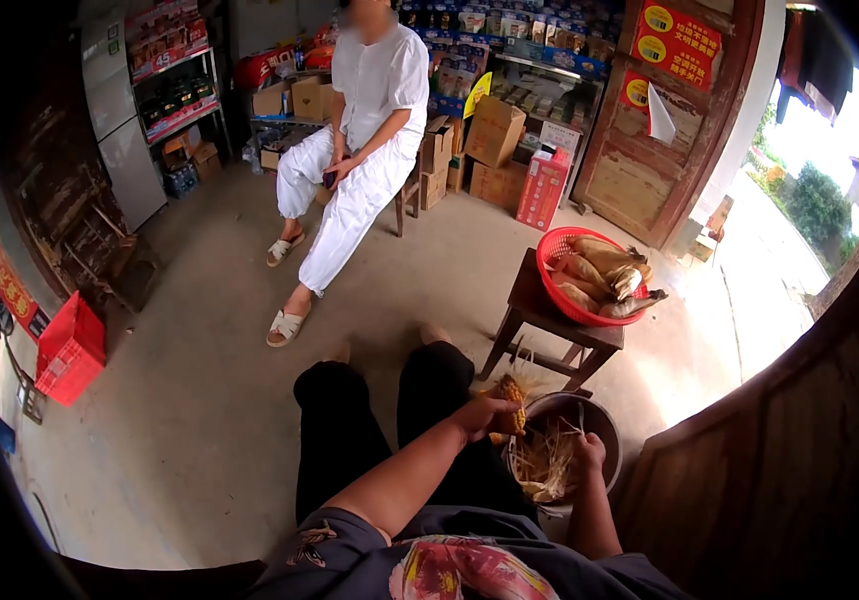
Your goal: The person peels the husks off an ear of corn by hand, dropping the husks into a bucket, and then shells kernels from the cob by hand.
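Observation:
My left hand (482, 412) is closed around a corn cob (513, 402) with yellow kernels showing and pale husk strands at its top. Closed beside it, my right hand (590, 455) pinches a thin strip of husk (572, 427) over a round bucket (610, 424). Loose dry husks (547, 462) lie inside the bucket. Just past the bucket, a red plastic basket (553, 285) full of unhusked corn ears (598, 268) rests on a dark wooden stool (530, 295).
A person in white (380, 110) sits across from me, hands in lap. On the left stands a red crate (72, 350). Cardboard boxes (495, 132) and stocked shelves (180, 85) line the back. A wooden door (665, 150) adjoins the bright doorway at right.

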Demonstrator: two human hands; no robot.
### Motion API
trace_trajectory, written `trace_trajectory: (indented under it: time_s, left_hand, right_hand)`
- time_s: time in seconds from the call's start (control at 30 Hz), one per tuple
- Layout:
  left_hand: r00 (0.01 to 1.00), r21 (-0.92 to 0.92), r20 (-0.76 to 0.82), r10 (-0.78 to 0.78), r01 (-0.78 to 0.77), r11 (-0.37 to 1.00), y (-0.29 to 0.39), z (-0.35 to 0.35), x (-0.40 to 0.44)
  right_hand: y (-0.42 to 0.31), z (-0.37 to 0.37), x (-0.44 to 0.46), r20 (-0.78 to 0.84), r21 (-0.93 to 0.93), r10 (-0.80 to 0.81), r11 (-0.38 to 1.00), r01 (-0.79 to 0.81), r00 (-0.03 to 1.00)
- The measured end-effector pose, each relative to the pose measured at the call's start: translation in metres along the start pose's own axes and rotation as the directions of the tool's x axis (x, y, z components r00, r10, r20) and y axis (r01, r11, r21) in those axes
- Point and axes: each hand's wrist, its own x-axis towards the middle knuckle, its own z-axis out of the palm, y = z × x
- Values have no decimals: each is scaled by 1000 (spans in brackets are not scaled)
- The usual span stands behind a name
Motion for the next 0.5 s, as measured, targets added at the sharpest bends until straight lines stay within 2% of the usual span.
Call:
trace_trajectory:
  time_s: [0.03, 0.07, 0.1, 0.13, 0.2, 0.27, 0.33, 0.4, 0.47, 0.5]
  left_hand:
    - [1000, -109, 1, 8, -8, 994, -1, -3, 3]
    - [1000, -215, -2, 18, -18, 976, -1, -6, 6]
    - [999, -258, 16, 42, -36, 965, -5, -12, 9]
    - [999, -253, 15, 49, -44, 967, -1, -12, 8]
    - [999, -359, -35, 35, -45, 932, 0, -9, 2]
    - [999, -392, -12, 41, -43, 919, -1, -11, 5]
    - [999, -382, -41, 12, -26, 924, -1, -10, 6]
    - [999, -345, 1, 35, -33, 938, 0, -8, 7]
    - [999, -340, 0, 38, -36, 940, 0, -6, 8]
    - [998, -338, -12, 55, -56, 940, -1, -6, 8]
  right_hand:
    - [15, -9, -1, -93, -228, 51, 971, -71, 994]
    - [54, -23, 12, -109, -395, 47, 915, -87, 993]
    - [45, -26, -1, -129, -658, 108, 735, -166, 986]
    - [15, -22, -27, -119, -779, 207, 587, -220, 971]
    - [26, -20, -35, -21, -918, 274, 375, -127, 961]
    - [11, -13, -47, -21, -922, 292, 363, -131, 956]
    - [-6, -7, -57, -42, -895, 95, 439, -80, 995]
    - [-9, -4, -38, 24, -808, -60, 586, 55, 998]
    - [-17, 5, -13, 146, -555, -156, 804, 212, 977]
    - [-49, 18, -21, 207, -378, -181, 892, 249, 962]
